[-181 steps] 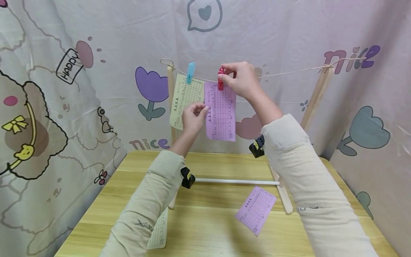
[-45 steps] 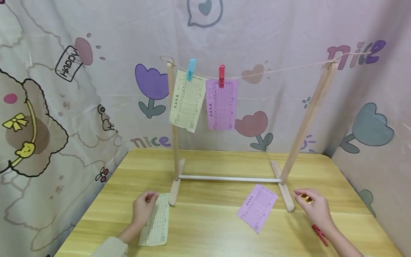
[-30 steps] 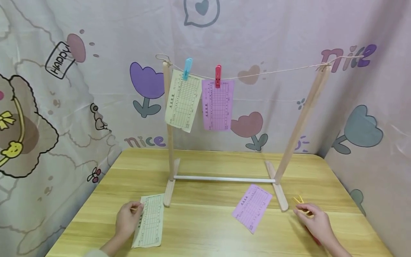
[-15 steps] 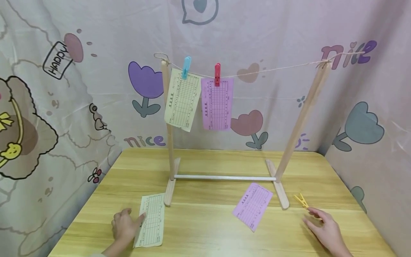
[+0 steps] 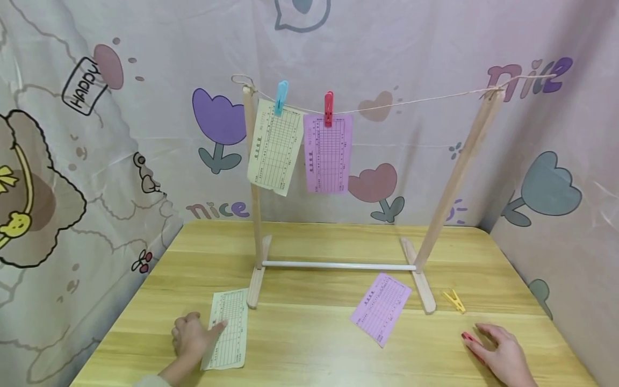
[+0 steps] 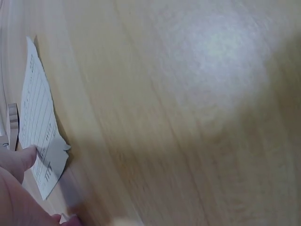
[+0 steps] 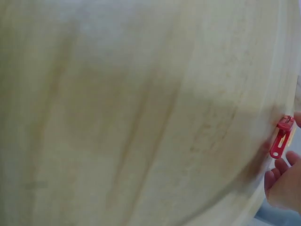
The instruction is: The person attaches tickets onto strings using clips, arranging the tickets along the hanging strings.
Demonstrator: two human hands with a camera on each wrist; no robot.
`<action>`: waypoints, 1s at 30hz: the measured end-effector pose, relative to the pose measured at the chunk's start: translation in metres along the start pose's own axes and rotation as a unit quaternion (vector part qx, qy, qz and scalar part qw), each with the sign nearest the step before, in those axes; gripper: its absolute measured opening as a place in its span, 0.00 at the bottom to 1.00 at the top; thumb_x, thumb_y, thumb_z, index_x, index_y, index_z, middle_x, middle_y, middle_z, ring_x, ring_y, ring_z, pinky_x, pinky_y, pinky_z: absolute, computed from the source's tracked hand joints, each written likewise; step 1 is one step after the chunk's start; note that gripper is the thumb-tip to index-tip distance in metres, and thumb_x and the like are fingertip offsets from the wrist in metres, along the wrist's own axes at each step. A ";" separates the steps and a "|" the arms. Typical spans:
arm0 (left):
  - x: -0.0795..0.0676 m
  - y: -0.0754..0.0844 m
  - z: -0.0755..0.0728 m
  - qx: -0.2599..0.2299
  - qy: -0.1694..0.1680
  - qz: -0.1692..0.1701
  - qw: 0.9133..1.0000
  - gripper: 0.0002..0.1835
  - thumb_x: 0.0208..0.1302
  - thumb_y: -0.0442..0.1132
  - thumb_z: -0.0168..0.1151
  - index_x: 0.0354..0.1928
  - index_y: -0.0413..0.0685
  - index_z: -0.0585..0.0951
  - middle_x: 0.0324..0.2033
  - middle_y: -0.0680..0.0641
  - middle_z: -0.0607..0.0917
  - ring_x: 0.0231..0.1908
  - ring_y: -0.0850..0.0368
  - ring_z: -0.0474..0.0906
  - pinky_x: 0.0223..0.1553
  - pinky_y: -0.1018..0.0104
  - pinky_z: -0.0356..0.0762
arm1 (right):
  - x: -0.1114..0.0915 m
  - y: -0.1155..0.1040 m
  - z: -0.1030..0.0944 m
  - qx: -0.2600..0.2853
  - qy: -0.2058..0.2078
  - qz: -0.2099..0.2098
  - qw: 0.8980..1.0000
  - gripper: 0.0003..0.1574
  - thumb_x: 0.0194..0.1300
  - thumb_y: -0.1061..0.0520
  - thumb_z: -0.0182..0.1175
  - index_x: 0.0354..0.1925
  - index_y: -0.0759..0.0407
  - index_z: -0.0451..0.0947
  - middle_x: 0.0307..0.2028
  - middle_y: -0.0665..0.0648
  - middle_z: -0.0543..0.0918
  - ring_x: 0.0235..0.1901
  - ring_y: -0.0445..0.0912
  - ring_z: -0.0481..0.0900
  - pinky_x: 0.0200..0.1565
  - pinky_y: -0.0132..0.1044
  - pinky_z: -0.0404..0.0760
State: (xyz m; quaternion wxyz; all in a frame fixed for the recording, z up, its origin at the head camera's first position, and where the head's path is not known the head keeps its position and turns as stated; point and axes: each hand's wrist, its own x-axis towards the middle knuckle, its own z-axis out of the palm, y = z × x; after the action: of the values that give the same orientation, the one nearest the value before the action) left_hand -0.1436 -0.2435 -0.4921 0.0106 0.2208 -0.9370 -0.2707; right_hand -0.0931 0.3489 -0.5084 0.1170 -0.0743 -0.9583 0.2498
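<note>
On the near left of a pale wood-grain counter [image 5: 309, 333], the left hand [image 5: 193, 336] rests with its fingers loosely bent on the wood and its thumb laid over the edge of a yellow-green printed paper slip [image 5: 234, 322]; thumb and fingers stand apart. At the near right, the right hand [image 5: 503, 352] has a wide gap between thumb and forefinger, beside a red plastic clothespin [image 5: 468, 339] that lies there near the thumb; whether they touch, I cannot tell.

Just beyond that hand lies a yellow plastic clothespin [image 5: 456, 305], handles spread in a V. Between the hands, nearer the right one, a purple printed paper slip [image 5: 381, 310] lies flat and aslant.

Farther back stand a left wooden post [image 5: 257, 226] and a right wooden post [image 5: 456, 185] on flat feet, joined low down by a white rod [image 5: 338, 265]. A thin twine [image 5: 416, 102] runs between their tops. Near its left end, a light-blue clothespin [image 5: 281, 98] holds a tilted yellow-green slip, and another red clothespin [image 5: 329, 109] holds a nearly straight purple slip. Behind hangs a pale cloth [image 5: 411, 32] printed with tulips.
</note>
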 end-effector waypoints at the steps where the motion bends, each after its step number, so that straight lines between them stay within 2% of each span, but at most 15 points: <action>1: 0.000 0.000 0.000 0.002 0.000 0.000 1.000 0.42 0.51 0.51 0.66 0.56 0.23 0.63 0.46 0.23 0.64 0.46 0.30 0.60 0.40 0.44 0.67 | 0.000 0.000 0.000 -0.002 -0.007 -0.002 1.000 0.32 0.48 0.54 0.71 0.45 0.76 0.75 0.44 0.77 0.76 0.45 0.68 0.71 0.43 0.58 0.70; 8: 0.001 -0.001 -0.001 0.006 -0.016 0.004 1.000 0.40 0.53 0.49 0.65 0.56 0.22 0.63 0.46 0.22 0.65 0.46 0.29 0.62 0.41 0.44 0.68 | 0.003 0.000 -0.002 -0.013 -0.076 0.018 0.997 0.41 0.50 0.46 0.69 0.50 0.78 0.71 0.47 0.78 0.72 0.47 0.69 0.69 0.47 0.63 0.68; 10: 0.002 0.000 -0.001 0.001 -0.025 0.005 1.000 0.39 0.54 0.48 0.65 0.56 0.22 0.63 0.47 0.21 0.65 0.46 0.29 0.61 0.42 0.43 0.67 | 0.003 0.002 -0.003 -0.015 -0.080 0.015 0.997 0.42 0.48 0.46 0.70 0.50 0.78 0.71 0.46 0.77 0.74 0.46 0.68 0.70 0.47 0.61 0.70; 14: 0.004 0.004 -0.002 -0.010 -0.035 0.000 0.999 0.37 0.55 0.44 0.65 0.56 0.22 0.62 0.47 0.22 0.65 0.47 0.29 0.60 0.44 0.41 0.67 | 0.002 0.005 -0.006 -0.016 -0.088 0.011 0.996 0.42 0.45 0.47 0.72 0.48 0.77 0.72 0.42 0.72 0.76 0.41 0.61 0.75 0.39 0.42 0.78; 16: 0.004 0.005 -0.002 -0.014 -0.036 -0.004 0.999 0.36 0.55 0.43 0.65 0.56 0.22 0.63 0.47 0.22 0.65 0.48 0.28 0.60 0.44 0.40 0.67 | 0.002 0.006 -0.007 -0.014 -0.098 0.016 0.995 0.41 0.45 0.47 0.72 0.47 0.76 0.73 0.41 0.69 0.77 0.39 0.56 0.75 0.34 0.32 0.75; 18: 0.005 0.005 -0.002 -0.014 -0.033 -0.008 0.999 0.35 0.55 0.42 0.65 0.56 0.22 0.63 0.47 0.21 0.65 0.49 0.27 0.60 0.45 0.38 0.66 | 0.003 0.006 -0.008 -0.010 -0.111 0.023 0.994 0.41 0.45 0.47 0.72 0.47 0.76 0.73 0.41 0.68 0.77 0.39 0.53 0.75 0.32 0.28 0.73; 23: 0.004 0.007 -0.003 -0.006 -0.027 -0.014 1.000 0.33 0.56 0.41 0.64 0.56 0.23 0.65 0.47 0.20 0.67 0.50 0.24 0.62 0.46 0.37 0.67 | 0.004 0.007 -0.009 -0.005 -0.119 0.033 0.992 0.35 0.47 0.48 0.71 0.44 0.74 0.74 0.40 0.65 0.77 0.35 0.41 0.73 0.32 0.27 0.73; 27: 0.004 0.009 -0.005 -0.006 -0.035 -0.008 0.999 0.32 0.56 0.40 0.64 0.55 0.23 0.66 0.45 0.21 0.69 0.48 0.26 0.65 0.44 0.41 0.69 | 0.003 0.007 -0.009 -0.001 -0.108 0.024 0.994 0.27 0.48 0.51 0.70 0.41 0.70 0.77 0.38 0.62 0.78 0.31 0.31 0.69 0.32 0.27 0.73; 30: 0.003 0.010 -0.006 -0.009 -0.042 -0.001 0.999 0.31 0.56 0.39 0.64 0.54 0.23 0.66 0.43 0.23 0.71 0.46 0.27 0.67 0.42 0.44 0.69 | 0.003 0.008 -0.010 -0.002 -0.101 0.017 0.995 0.23 0.49 0.53 0.70 0.38 0.67 0.78 0.37 0.60 0.78 0.30 0.28 0.67 0.31 0.28 0.73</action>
State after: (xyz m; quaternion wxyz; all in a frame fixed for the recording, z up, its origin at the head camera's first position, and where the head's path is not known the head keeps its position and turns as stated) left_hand -0.1493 -0.2401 -0.4822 -0.0267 0.2105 -0.9338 -0.2882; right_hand -0.0925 0.3610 -0.5032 0.0149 -0.0647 -0.9643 0.2562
